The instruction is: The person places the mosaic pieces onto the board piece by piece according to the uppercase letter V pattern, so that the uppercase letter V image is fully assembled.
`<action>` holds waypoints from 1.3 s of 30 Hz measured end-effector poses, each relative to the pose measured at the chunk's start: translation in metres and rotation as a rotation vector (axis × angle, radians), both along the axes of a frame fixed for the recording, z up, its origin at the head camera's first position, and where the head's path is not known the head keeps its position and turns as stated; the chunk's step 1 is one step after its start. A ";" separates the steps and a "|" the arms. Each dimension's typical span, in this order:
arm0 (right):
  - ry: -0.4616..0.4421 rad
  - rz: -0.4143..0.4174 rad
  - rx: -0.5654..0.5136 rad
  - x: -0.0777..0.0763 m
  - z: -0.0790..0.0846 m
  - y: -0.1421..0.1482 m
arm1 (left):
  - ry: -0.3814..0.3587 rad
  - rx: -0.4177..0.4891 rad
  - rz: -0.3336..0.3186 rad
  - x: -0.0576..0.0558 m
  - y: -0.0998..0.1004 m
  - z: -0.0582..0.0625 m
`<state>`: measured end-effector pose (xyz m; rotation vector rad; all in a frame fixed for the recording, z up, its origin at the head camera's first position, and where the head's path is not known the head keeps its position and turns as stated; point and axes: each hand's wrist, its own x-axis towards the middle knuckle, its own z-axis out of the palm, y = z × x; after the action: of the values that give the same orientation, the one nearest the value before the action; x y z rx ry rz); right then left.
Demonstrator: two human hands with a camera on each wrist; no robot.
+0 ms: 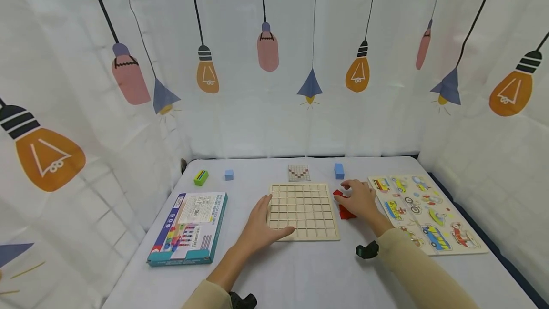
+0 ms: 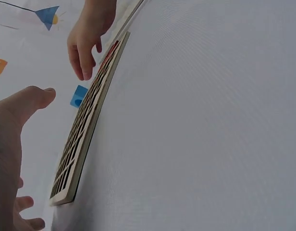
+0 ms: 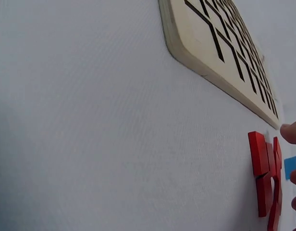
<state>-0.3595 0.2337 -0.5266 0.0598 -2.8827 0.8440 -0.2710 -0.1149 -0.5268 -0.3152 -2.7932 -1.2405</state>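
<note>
A square wooden grid board [image 1: 317, 238] lies flat in the middle of the table. Along its left side the left hand [image 1: 257, 228] is spread, thumb stretched over the near left corner. Several red blocks [image 1: 345, 213] sit in a small cluster just right of the board. Above them hovers the right hand [image 1: 361, 202], fingers loosely bent and nothing between them. From the right wrist, the fingertips [image 3: 292, 134] show a gap to the red blocks [image 3: 258, 154]. The left wrist view has the left thumb [image 2: 40, 98] raised beside the board [image 2: 85, 139].
A patterned card [image 1: 299, 173] lies behind the board. Blue blocks [image 1: 339, 171] stand at the back, with a green-and-yellow block [image 1: 200, 177] farther left. A flat box [image 1: 188, 228] occupies the left, a picture puzzle board [image 1: 467, 250] the right. Printed curtains surround the table.
</note>
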 end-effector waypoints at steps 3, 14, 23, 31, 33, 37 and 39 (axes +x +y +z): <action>-0.009 -0.009 0.005 -0.003 -0.001 -0.002 | -0.031 0.026 0.006 0.003 -0.008 -0.002; -0.052 -0.094 0.030 -0.007 -0.006 -0.005 | -0.088 0.060 0.009 0.005 -0.022 -0.010; -0.022 -0.113 0.006 -0.010 -0.010 -0.012 | -0.069 0.020 0.002 0.006 -0.025 -0.017; -0.001 -0.128 -0.045 -0.009 -0.014 -0.012 | -0.028 -0.040 0.000 0.009 -0.023 -0.022; 0.002 -0.127 -0.069 -0.008 -0.014 -0.011 | -0.035 -0.041 0.005 0.009 -0.023 -0.022; 0.014 -0.126 -0.103 -0.007 -0.014 -0.009 | -0.024 -0.048 0.008 0.007 -0.023 -0.023; 0.027 -0.124 -0.113 -0.006 -0.014 -0.008 | -0.019 -0.050 0.007 0.005 -0.024 -0.024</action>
<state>-0.3656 0.2259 -0.5402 -0.1166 -2.7746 0.9723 -0.2659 -0.1387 -0.5508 -0.2980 -2.8423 -1.1797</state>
